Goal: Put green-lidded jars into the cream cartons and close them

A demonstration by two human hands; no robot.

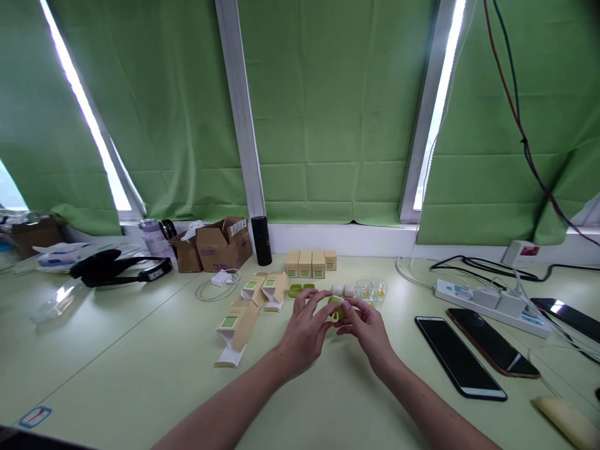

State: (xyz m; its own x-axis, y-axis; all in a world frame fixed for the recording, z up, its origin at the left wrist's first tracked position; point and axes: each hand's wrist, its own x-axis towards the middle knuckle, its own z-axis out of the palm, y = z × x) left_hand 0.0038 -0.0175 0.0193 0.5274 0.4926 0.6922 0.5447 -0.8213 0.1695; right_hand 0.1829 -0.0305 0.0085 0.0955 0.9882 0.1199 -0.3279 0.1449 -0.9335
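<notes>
Near the middle of the table, my left hand (pixel 304 328) and my right hand (pixel 369 332) hold a small yellow-green case (pixel 335 309) between their fingertips, with a pale loop hanging from it. Just behind the hands lie green open pieces (pixel 295 290), white-and-pink cylinders (pixel 349 290) and small clear cups (pixel 379 289). To the left are opened cardboard packages (pixel 240 315) with green label squares. Closed small boxes (pixel 305 263) stand in a row farther back.
Phones (pixel 460 356) and a white power strip (pixel 492 306) with cables lie on the right. Brown cartons (pixel 224 245), a black cylinder (pixel 261 240), a white charger (pixel 222 278) and a black headset (pixel 122 269) are toward the left. Green blinds hang behind.
</notes>
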